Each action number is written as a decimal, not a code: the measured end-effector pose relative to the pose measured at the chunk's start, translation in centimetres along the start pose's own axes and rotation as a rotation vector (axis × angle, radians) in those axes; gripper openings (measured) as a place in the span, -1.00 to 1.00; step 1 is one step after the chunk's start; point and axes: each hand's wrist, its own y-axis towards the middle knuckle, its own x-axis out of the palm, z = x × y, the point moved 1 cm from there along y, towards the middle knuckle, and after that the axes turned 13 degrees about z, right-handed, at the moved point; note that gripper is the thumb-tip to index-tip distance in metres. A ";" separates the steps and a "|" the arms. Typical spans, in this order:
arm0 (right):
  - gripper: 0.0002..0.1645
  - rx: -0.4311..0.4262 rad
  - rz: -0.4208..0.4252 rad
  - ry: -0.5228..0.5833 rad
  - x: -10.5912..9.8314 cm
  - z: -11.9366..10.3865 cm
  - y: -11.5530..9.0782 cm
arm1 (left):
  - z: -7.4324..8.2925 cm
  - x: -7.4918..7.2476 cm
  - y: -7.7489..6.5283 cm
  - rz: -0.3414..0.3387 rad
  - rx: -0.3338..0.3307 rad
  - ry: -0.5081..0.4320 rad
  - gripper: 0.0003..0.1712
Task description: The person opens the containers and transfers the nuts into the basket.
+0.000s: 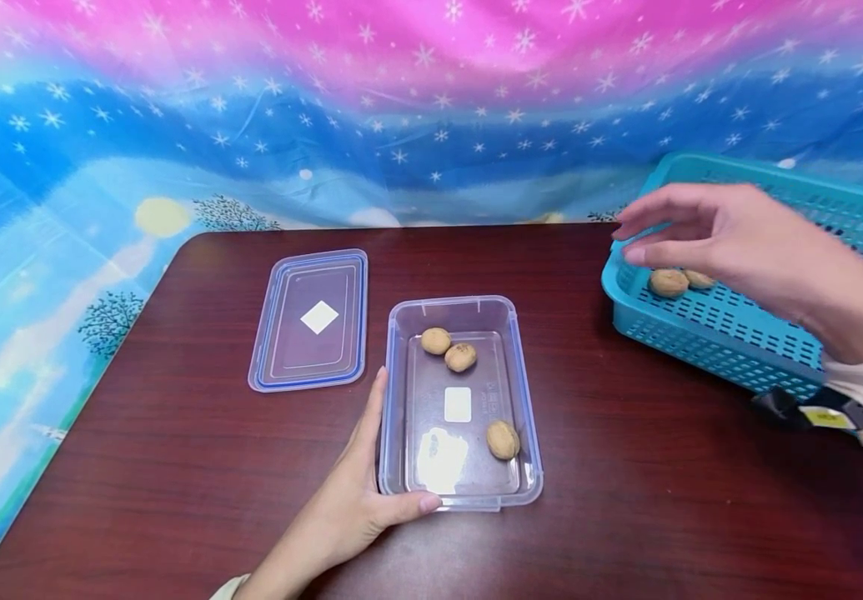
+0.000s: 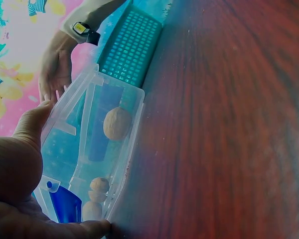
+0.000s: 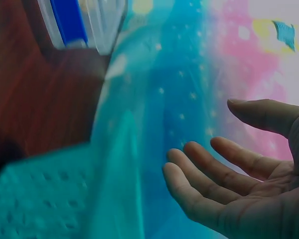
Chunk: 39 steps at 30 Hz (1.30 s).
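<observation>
A clear plastic container (image 1: 455, 475) stands on the table with three walnuts inside: two (image 1: 449, 350) near its far end and one (image 1: 502, 439) by the near right corner. My left hand (image 1: 359, 492) holds its near left corner, thumb on the front rim and fingers along the left wall. Over the left end of a teal basket (image 1: 709, 358) hovers my right hand (image 1: 739, 242), fingers spread and slightly bent. Nothing lies in its palm in the right wrist view. Below it, walnuts (image 1: 669, 283) rest on the basket floor, partly hidden by the hand.
The container's lid (image 1: 311, 333), with a blue seal and a white label, lies flat to the left of the container. Behind the dark wood table (image 1: 176, 467) hangs a snowflake-patterned cloth (image 1: 401, 108). A black wrist strap (image 1: 814, 410) is on the right forearm.
</observation>
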 end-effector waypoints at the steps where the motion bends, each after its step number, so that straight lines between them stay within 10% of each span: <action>1: -0.43 -0.005 -0.008 0.010 0.5 -0.4 -0.3 | 0.0 0.0 0.0 0.000 0.000 0.001 0.60; 18: -0.58 -0.175 -0.046 0.260 8.1 -5.1 -2.3 | 0.1 0.0 0.1 -0.004 -0.012 -0.008 0.60; 39: -0.53 -0.271 -0.143 0.293 16.5 -7.8 -1.0 | 0.0 0.0 0.1 -0.005 0.006 -0.001 0.60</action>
